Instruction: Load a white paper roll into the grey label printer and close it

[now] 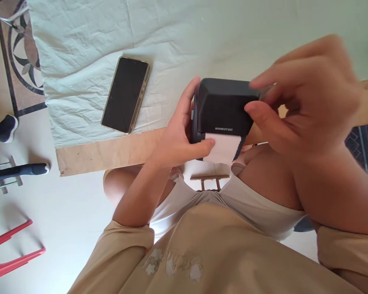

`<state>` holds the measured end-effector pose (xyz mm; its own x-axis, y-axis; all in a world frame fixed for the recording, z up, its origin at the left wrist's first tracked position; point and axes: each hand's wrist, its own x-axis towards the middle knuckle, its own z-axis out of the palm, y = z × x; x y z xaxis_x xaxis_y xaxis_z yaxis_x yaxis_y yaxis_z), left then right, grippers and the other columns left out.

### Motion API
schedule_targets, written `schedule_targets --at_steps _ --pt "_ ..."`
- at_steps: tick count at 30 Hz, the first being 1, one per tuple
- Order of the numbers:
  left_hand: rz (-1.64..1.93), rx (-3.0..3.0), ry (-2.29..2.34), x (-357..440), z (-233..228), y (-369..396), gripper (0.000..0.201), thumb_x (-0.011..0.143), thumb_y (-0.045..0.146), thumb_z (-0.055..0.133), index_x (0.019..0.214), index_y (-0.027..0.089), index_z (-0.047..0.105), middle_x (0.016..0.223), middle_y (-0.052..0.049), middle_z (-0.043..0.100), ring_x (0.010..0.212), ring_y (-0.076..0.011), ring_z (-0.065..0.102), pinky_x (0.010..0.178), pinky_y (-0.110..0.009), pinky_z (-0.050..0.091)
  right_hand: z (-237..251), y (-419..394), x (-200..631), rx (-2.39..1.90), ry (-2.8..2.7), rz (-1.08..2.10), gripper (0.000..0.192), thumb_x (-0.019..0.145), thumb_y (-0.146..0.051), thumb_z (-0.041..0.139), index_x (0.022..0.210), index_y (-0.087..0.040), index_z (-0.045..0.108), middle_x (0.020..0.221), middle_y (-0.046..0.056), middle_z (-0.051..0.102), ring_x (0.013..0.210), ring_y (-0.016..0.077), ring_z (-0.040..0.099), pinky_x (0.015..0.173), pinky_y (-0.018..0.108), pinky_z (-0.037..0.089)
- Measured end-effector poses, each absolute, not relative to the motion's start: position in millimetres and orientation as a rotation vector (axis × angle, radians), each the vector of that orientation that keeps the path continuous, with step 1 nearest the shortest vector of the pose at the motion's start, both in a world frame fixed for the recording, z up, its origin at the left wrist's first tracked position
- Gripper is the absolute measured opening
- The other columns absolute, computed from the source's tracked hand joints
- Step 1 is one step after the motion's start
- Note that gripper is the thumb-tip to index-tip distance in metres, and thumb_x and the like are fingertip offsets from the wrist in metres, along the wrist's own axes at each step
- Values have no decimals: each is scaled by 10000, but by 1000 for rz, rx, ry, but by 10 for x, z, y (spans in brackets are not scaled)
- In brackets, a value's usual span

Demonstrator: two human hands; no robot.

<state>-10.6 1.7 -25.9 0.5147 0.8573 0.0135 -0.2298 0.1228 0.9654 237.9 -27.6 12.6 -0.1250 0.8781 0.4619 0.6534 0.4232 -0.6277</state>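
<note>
A black label printer marked NIIMBOT is held up at the table's near edge. White label paper sticks out of its lower side. My left hand is wrapped around the printer's left side, its thumb lying on the paper. At the printer's right side, my right hand has its thumb and index finger closed at the corner; that hand is slightly blurred, and its other fingers are curled. A phone with a dark screen lies on the cloth left of the printer.
A pale green cloth covers the table, with a bare wooden edge along the near side. My legs are beneath that edge. On the floor to the left are red furniture legs and another person's shoe.
</note>
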Motion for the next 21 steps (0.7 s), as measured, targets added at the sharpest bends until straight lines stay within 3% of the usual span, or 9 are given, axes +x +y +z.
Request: schedule_targets --at_steps 2,5,8,11,17,21 --pt "885 1229 640 -117 -273 19 1051 839 309 955 1752 259 437 1594 -112 664 1256 -311 767 942 -360 676 155 -247 2397 -1159 -1952 205 123 1095 -340 698 1176 -258 742 1146 35 705 754 44 536 613 240 562" --pt "895 1284 599 -126 -308 25 983 874 301 915 1740 274 450 1621 -108 645 1274 -307 776 930 -363 705 185 -240 2421 -1076 -2087 172 217 1094 -373 710 1265 -239 701 1196 58 695 768 50 565 608 255 570" --pt "902 1251 585 -116 -352 32 958 882 443 920 1714 311 465 1650 -105 642 1377 -363 763 1016 -440 714 190 -264 2419 -1147 -2132 260 387 1086 -495 716 1395 -274 645 1390 87 680 1014 140 752 749 331 678" --pt "900 1176 632 -71 -349 18 873 907 603 884 1640 297 523 1585 -124 694 1372 -387 772 1030 -487 711 182 -284 2410 -1189 -2128 391 528 1080 -590 695 1490 -282 570 1527 103 645 1280 234 761 837 346 701" --pt "960 1011 761 78 -152 -67 654 839 591 932 1372 263 742 1348 -113 804 1377 -405 724 1008 -397 679 159 -283 2445 -1186 -2186 589 731 1054 -662 673 1626 -287 416 1408 107 653 963 151 682 714 299 596" --pt "920 980 805 135 -65 -77 719 816 594 946 1432 291 731 1245 -96 820 1365 -412 723 977 -394 676 113 -271 2478 -1159 -2162 636 724 1052 -642 683 1642 -332 400 1452 105 620 1066 185 676 746 303 593"
